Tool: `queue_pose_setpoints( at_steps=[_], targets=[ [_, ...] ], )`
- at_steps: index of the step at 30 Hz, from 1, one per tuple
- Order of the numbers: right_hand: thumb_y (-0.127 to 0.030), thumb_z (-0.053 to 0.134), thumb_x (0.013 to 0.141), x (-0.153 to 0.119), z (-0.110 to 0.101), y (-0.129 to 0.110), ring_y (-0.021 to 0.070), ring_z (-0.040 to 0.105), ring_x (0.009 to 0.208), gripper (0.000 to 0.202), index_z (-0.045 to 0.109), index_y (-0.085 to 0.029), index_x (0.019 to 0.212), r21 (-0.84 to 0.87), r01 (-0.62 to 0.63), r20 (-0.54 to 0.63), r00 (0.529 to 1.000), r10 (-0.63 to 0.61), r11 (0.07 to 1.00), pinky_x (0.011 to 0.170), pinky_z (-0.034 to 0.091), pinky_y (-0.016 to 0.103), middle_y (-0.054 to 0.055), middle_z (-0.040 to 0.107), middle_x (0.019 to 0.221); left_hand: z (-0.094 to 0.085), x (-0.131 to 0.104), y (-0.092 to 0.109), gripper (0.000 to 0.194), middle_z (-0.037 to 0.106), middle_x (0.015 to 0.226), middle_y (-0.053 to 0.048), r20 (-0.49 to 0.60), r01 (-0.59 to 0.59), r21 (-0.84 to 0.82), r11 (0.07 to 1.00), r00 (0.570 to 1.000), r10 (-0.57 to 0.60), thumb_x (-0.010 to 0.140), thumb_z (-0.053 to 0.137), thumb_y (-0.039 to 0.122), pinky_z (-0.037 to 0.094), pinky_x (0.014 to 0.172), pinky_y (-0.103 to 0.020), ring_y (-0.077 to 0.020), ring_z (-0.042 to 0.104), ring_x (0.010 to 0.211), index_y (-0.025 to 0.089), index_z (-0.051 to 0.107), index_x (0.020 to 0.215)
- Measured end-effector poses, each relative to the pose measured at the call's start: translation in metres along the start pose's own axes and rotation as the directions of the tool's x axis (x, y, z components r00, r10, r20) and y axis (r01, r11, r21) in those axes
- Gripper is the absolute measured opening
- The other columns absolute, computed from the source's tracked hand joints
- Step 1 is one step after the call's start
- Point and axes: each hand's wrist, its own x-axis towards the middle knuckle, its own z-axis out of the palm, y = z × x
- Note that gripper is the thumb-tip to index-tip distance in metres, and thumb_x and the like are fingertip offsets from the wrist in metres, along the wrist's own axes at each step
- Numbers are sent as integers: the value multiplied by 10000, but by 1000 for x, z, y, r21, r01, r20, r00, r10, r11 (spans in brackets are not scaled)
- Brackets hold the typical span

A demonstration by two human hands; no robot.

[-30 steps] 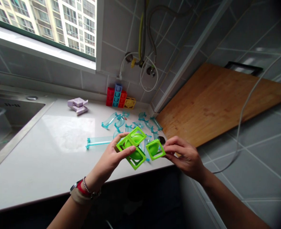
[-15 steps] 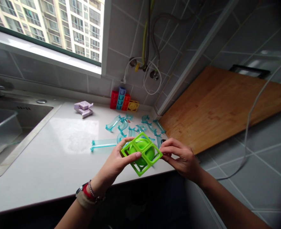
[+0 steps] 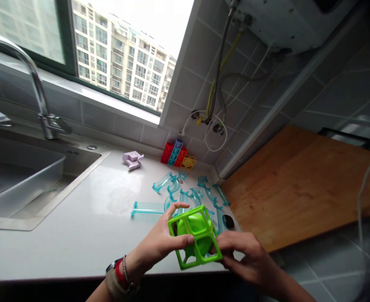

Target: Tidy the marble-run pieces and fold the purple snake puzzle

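- I've got the left hand (image 3: 159, 240) closed around the left side of the green lattice block (image 3: 200, 235), thumb across the front, index finger along the top.
- The block is held up in front of me, above the near edge of the countertop (image 3: 74, 247), short of the clear teal track pieces (image 3: 148, 208).
- Right hand (image 3: 249, 251) is at the block's right side, fingers bent; the tips go behind the frame, so I can't tell whether they're pinching it.
- To do this fitting well, I'd say keep that left grip steady as an anvil, square the frame edges up, and press evenly from the right, with fingertips off the seam.
- I'd judge a skewed push the main risk: one corner seats, the other rides up.
- Against a second ago: the right hand held a separate green cube out to the side; now the green parts sit together, though I can't confirm they've locked.
- My view has swung too, bringing the whole faucet (image 3: 49, 126) in.
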Motion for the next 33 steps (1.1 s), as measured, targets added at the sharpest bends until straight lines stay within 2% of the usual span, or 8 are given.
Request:
queue_pose_setpoints(
  at_steps=[3,6,11,16,19,24,29,33],
  targets=[
    [-93,633,925,3,-2,-3,162,665,698,202,743,-235,1017,34,2,56,998,-4,999,604,518,235,51,723,834,-1,-4,8,915,767,1041,-84,28,-3,7,1000,1000,2,716,922,318,552,872,-370,-275,743,981,243,350,1426],
    [-76,611,946,6,-5,-5,170,690,756,226,724,-248,1042,-8,56,35,998,-56,998,648,529,248,53,732,881,-2,-9,15,931,765,1058,-88,-2,7,27,1000,1000,-7,723,917,312,548,898,-379,-277,734,1020,246,355,1463],
    [-116,581,986,29,-15,-8,171,650,755,157,678,-237,1007,-159,125,-51,990,-135,979,649,505,274,57,693,899,-8,-13,17,728,739,1141,-89,-78,-6,28,1000,997,8,744,893,364,558,861,-360,-270,719,1042,235,523,1357],
    [-161,621,960,104,-39,-21,127,551,655,73,676,-200,932,-251,207,99,977,-187,946,592,464,248,41,645,877,-17,-12,19,669,698,1283,-165,-120,-45,0,999,992,44,802,852,425,566,894,-407,-315,721,1115,210,546,1357],
    [-200,662,928,155,-54,-29,116,541,639,59,700,-177,889,-264,269,178,957,-227,926,581,457,233,30,653,830,-23,-10,23,734,700,1300,-187,-239,-80,-19,997,968,73,817,821,509,562,869,-391,-306,758,1047,222,481,1401],
    [-355,726,862,220,-71,-24,99,476,534,212,718,-143,880,-135,63,124,991,-46,989,512,401,227,-35,547,615,-38,-10,25,654,789,1052,-129,-372,26,20,999,928,-16,835,767,569,485,650,-272,-166,739,596,196,533,1320],
    [-449,746,800,270,-77,-7,93,463,511,351,712,-128,939,-49,-74,236,968,83,996,486,371,226,-20,596,643,-55,-10,20,525,798,968,-95,-390,27,36,999,921,-11,830,767,533,449,596,-238,-169,747,601,189,591,1185],
    [-584,647,865,300,-75,8,102,444,500,456,713,-133,883,-103,-91,266,957,116,990,473,367,236,-30,552,604,-67,-5,16,501,796,932,-87,-401,2,-15,1000,916,-8,807,780,539,450,568,-225,-170,751,612,190,601,1118]
  ],
)
